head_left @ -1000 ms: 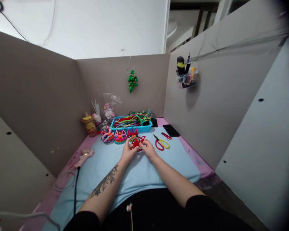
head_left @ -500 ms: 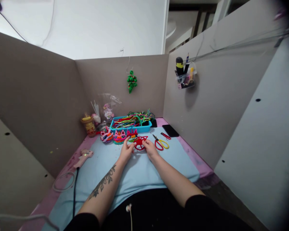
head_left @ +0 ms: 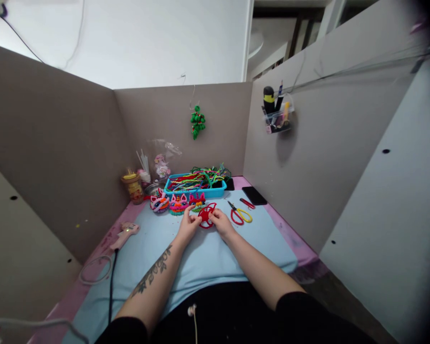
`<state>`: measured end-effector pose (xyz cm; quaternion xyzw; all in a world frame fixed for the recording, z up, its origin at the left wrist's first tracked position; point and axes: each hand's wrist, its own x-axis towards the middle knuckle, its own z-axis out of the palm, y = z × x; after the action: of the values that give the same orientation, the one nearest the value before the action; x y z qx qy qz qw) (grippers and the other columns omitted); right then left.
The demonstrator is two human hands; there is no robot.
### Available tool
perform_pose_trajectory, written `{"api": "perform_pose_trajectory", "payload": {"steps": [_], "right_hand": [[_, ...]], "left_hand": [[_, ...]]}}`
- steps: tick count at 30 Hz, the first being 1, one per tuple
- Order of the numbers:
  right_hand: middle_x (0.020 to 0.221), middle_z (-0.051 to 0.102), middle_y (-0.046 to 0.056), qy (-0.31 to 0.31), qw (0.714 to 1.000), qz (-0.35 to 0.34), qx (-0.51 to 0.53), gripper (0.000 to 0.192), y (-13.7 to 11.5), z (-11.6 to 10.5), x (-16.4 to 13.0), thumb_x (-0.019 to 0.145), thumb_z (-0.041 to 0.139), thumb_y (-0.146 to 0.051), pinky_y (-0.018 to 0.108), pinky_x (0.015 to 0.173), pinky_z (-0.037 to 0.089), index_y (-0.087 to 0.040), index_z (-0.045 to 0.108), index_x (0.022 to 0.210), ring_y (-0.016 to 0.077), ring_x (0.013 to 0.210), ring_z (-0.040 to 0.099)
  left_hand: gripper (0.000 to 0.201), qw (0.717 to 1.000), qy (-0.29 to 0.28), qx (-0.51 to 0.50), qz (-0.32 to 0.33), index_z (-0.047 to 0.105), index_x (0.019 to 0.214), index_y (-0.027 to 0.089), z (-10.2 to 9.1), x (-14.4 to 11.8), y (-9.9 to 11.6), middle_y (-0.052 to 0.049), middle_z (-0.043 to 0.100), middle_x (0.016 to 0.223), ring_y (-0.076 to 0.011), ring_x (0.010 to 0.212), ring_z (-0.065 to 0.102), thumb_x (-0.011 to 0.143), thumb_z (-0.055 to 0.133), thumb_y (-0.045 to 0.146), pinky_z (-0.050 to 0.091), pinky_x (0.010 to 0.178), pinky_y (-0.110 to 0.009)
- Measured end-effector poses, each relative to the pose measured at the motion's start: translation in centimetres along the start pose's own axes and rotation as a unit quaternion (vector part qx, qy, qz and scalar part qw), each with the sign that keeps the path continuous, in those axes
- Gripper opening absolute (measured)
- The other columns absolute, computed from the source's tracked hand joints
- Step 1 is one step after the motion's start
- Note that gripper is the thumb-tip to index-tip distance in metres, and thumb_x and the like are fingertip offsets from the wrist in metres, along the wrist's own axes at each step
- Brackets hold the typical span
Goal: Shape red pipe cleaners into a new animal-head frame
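Between my hands, above the pale blue cloth (head_left: 157, 248), is a red round openwork piece (head_left: 205, 216) that looks bent from fuzzy craft stems. My left hand (head_left: 189, 223) pinches its left edge between thumb and fingers. On the other side, my right hand (head_left: 220, 222) grips the right edge with closed fingers. Just beyond my left hand sit colourful fuzzy animal-head figures: a pink-and-orange one (head_left: 159, 202), a pink-and-teal one (head_left: 179, 204) and a red-and-green one (head_left: 197, 200). Scissors (head_left: 241, 214) with red and yellow handles lie open to the right of my right hand.
A blue basket (head_left: 215, 192) of coloured stems stands at the back. A red-handled cutter (head_left: 247, 203) and a black phone (head_left: 254, 195) lie at right. A pink glue gun (head_left: 126, 233) with a cord lies at left. Grey partitions (head_left: 179, 114) enclose the table.
The red piece has turned and tilted between my hands. My left fingers have closed in on it, and my right hand has shifted slightly along its edge.
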<state>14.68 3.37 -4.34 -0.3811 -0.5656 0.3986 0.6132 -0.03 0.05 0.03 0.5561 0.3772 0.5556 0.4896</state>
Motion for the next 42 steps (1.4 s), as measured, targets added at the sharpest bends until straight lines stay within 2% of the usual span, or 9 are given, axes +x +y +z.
{"api": "perform_pose_trajectory", "payload": {"steps": [6, 10, 14, 17, 22, 31, 33, 38, 42], "right_hand": [[0.073, 0.052, 0.001, 0.014, 1.000, -0.001, 0.012, 0.036, -0.1, 0.1, 0.1, 0.070, 0.061, -0.051, 0.028, 0.069, 0.039, -0.018, 0.055, 0.057, 0.0151, 0.071, 0.048], [0.063, 0.052, -0.001, 0.038, 0.998, 0.027, 0.046, 0.038, -0.4, 0.2, 0.1, 0.066, 0.063, -0.054, 0.027, 0.063, 0.038, -0.019, 0.052, 0.056, 0.0147, 0.064, 0.047], [0.058, 0.053, -0.001, 0.029, 0.996, 0.047, 0.066, 0.038, -0.5, 0.2, 0.1, 0.064, 0.063, -0.056, 0.028, 0.061, 0.038, -0.019, 0.052, 0.057, 0.0155, 0.062, 0.048], [0.061, 0.053, 0.000, 0.021, 0.997, 0.047, 0.059, 0.037, -0.5, 0.2, 0.1, 0.065, 0.063, -0.054, 0.028, 0.062, 0.039, -0.019, 0.052, 0.056, 0.0158, 0.064, 0.049], [0.071, 0.051, 0.001, 0.007, 1.000, 0.010, 0.015, 0.035, -0.8, 0.1, -0.1, 0.068, 0.062, -0.046, 0.028, 0.069, 0.039, -0.019, 0.049, 0.051, 0.0146, 0.068, 0.046], [0.081, 0.051, 0.002, 0.007, 1.000, 0.002, -0.009, 0.033, -0.4, 0.2, -0.1, 0.068, 0.062, -0.043, 0.029, 0.078, 0.038, -0.018, 0.050, 0.050, 0.0166, 0.080, 0.048], [0.077, 0.052, 0.001, 0.013, 1.000, 0.009, 0.004, 0.033, -0.2, 0.2, 0.0, 0.066, 0.063, -0.043, 0.028, 0.075, 0.039, -0.018, 0.050, 0.050, 0.0157, 0.076, 0.048], [0.056, 0.049, -0.004, 0.060, 0.984, 0.108, 0.127, 0.033, -0.6, 0.0, 0.1, 0.062, 0.067, -0.045, 0.026, 0.058, 0.037, -0.019, 0.048, 0.055, 0.0123, 0.056, 0.045], [0.053, 0.049, -0.004, 0.061, 0.979, 0.120, 0.152, 0.033, -1.0, -0.2, 0.1, 0.061, 0.067, -0.047, 0.025, 0.054, 0.035, -0.019, 0.048, 0.059, 0.0112, 0.052, 0.044]], "left_hand": [[0.061, 1.000, 0.015, 0.021, -0.002, 0.038, 0.119, 0.017, -0.1, 0.4, -0.7, 0.008, 0.052, 0.056, -0.0068, 0.048, 0.046, 0.068, 0.066, 0.038, 0.032, 0.051, -0.019], [0.051, 0.996, 0.073, 0.056, 0.018, 0.044, 0.115, 0.017, -0.7, 0.9, -1.0, 0.005, 0.055, 0.059, -0.0086, 0.049, 0.046, 0.072, 0.060, 0.040, 0.034, 0.051, -0.021], [0.036, 0.985, 0.122, 0.108, 0.066, 0.058, 0.097, 0.018, -1.1, 0.9, -0.5, -0.001, 0.060, 0.076, -0.0106, 0.059, 0.049, 0.069, 0.062, 0.040, 0.038, 0.057, -0.022], [0.024, 0.978, 0.086, 0.167, 0.088, 0.064, 0.083, 0.019, -1.0, 0.7, 0.0, -0.004, 0.061, 0.084, -0.0128, 0.065, 0.050, 0.070, 0.061, 0.038, 0.039, 0.060, -0.023], [0.021, 0.971, 0.008, 0.207, 0.120, 0.063, 0.062, 0.018, -0.5, 0.5, 0.2, -0.005, 0.059, 0.076, -0.0166, 0.073, 0.052, 0.072, 0.059, 0.036, 0.039, 0.063, -0.025], [0.019, 0.956, 0.033, 0.245, 0.157, 0.061, 0.059, 0.018, -0.7, 0.5, 0.1, -0.004, 0.051, 0.078, -0.0152, 0.072, 0.050, 0.072, 0.060, 0.032, 0.039, 0.063, -0.026], [0.018, 0.953, 0.038, 0.251, 0.165, 0.063, 0.063, 0.018, -0.8, 0.5, 0.0, -0.005, 0.052, 0.079, -0.0151, 0.072, 0.050, 0.074, 0.058, 0.031, 0.039, 0.062, -0.025], [0.018, 0.950, 0.104, 0.245, 0.162, 0.065, 0.077, 0.019, -1.4, 0.6, -0.1, -0.004, 0.057, 0.080, -0.0142, 0.066, 0.049, 0.077, 0.055, 0.034, 0.038, 0.060, -0.025], [0.019, 0.954, 0.057, 0.264, 0.127, 0.065, 0.069, 0.019, -1.4, 0.6, -0.2, -0.003, 0.060, 0.072, -0.0142, 0.062, 0.049, 0.074, 0.057, 0.036, 0.038, 0.060, -0.026]]}}
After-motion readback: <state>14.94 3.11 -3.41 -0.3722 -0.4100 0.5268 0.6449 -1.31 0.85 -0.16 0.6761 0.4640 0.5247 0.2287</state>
